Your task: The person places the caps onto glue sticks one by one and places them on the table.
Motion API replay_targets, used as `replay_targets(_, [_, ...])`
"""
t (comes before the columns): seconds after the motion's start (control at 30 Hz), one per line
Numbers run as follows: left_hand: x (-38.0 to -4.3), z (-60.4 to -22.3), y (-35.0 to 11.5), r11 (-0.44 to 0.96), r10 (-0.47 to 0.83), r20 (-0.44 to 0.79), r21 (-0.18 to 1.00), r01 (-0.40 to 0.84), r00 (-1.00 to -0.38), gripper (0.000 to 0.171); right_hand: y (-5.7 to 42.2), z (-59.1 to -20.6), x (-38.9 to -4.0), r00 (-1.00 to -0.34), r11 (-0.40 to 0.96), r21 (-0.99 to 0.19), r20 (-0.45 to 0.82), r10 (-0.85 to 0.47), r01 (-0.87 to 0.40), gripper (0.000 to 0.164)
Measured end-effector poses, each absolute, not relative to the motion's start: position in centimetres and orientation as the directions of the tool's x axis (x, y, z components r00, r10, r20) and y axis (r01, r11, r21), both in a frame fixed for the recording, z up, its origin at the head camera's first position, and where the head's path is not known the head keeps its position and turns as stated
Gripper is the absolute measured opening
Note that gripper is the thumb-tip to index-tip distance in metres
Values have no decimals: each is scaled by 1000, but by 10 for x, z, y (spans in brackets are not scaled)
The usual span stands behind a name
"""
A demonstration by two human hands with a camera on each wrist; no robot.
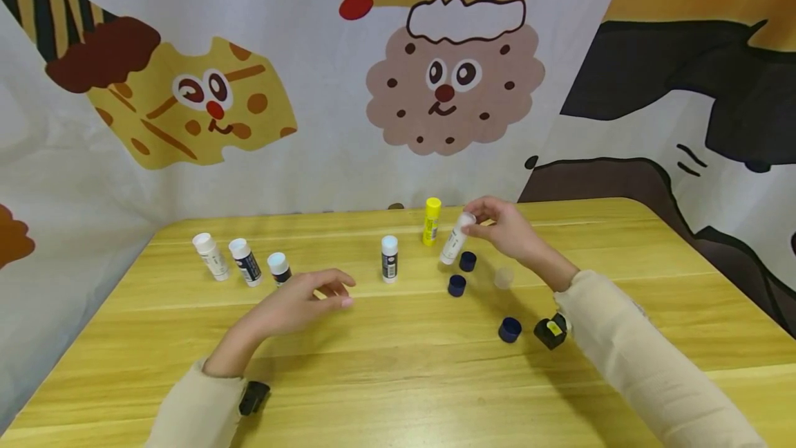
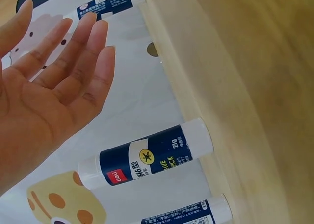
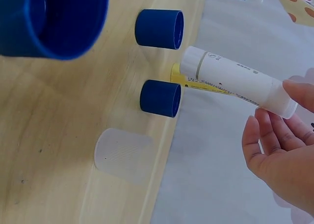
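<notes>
Between the thumb and fingers of my right hand [image 1: 505,228] is a white glue stick [image 1: 455,240], pinched near its upper end and tilted. In the right wrist view, its lower end overlaps a yellow glue stick [image 3: 176,75]. My left hand [image 1: 309,301] hovers over the table with its fingers loosely extended, holding nothing. Beside it stand two navy-and-white uncapped glue sticks [image 1: 245,263] and a white one [image 1: 211,256]; the nearest navy one [image 1: 280,266] is partly hidden by that hand. Another navy glue stick [image 1: 389,259] stands upright between my hands.
Three dark blue caps, including one near the front [image 1: 510,330], lie on the wooden table [image 1: 373,379] by my right arm. A translucent cap [image 1: 504,277] lies close to them. Behind the table's back edge hangs a cartoon-printed curtain [image 1: 323,157].
</notes>
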State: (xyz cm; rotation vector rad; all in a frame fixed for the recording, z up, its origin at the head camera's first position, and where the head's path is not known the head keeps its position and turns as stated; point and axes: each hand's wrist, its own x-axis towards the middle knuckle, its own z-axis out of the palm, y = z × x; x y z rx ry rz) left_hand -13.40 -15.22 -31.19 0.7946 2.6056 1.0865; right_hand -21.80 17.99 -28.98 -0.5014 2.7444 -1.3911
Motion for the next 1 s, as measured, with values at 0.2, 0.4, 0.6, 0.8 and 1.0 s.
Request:
replay_targets(0.2, [-133, -310, -153, 587, 556, 5, 706, 396, -831, 37, 178, -289, -223, -947, 566, -778, 115, -300, -274, 24])
replay_targets(0.4, [-132, -309, -156, 583, 560, 11, 706, 403, -829, 38, 178, -288, -229, -946, 573, -770, 119, -303, -280, 24])
replay_targets(0.6, [-130, -309, -161, 578, 555, 11, 714, 394, -832, 39, 179, -288, -234, -948, 574, -774, 106, -299, -268, 24])
replay_targets(0.8, [-128, -309, -166, 598, 526, 14, 705, 381, -851, 40, 179, -290, -240, -947, 578, -768, 111, -302, -275, 25])
replay_targets(1.0, [-126, -310, -171, 594, 525, 6, 713, 372, -851, 40, 176, -291, -243, -948, 594, -756, 110, -298, -274, 26])
